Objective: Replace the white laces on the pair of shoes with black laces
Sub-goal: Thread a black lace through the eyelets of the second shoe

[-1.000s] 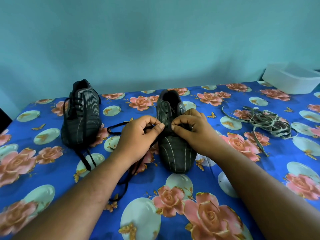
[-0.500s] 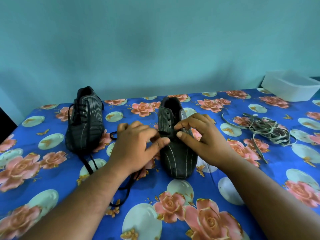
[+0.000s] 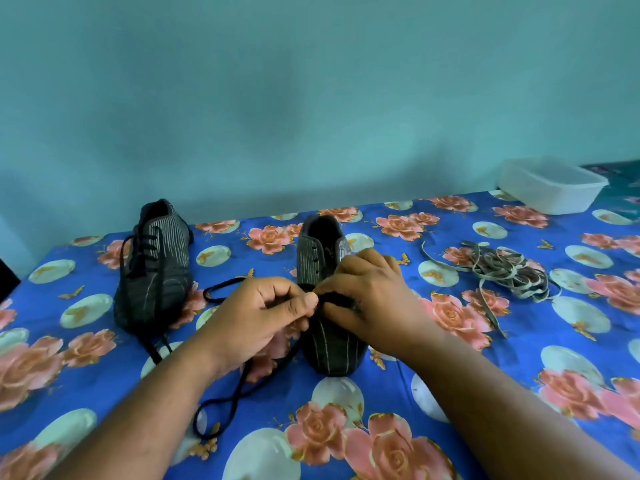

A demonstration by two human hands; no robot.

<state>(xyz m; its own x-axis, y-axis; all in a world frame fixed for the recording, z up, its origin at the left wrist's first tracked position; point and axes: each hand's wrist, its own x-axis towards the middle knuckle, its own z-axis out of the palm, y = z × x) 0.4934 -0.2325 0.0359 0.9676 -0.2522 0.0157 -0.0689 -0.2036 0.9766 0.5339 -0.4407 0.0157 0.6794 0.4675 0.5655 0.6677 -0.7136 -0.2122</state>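
Two dark striped shoes stand on the flowered table. The left shoe (image 3: 156, 268) is threaded with a black lace whose ends trail toward me. The right shoe (image 3: 327, 341) has bare eyelets showing near its opening. My left hand (image 3: 263, 317) and my right hand (image 3: 370, 299) meet over the lower eyelets of the right shoe, both pinching a black lace (image 3: 225, 403). The rest of that lace loops on the table to the left of the shoe and below it. The removed white laces (image 3: 502, 271) lie in a tangled heap to the right.
A blue cloth with pink roses (image 3: 346, 438) covers the table. A white plastic container (image 3: 550, 185) sits at the back right corner. A teal wall rises right behind the table's far edge.
Both hands have slid down the right shoe toward its toe and closed together on the black lace. The camera has tilted up a little.
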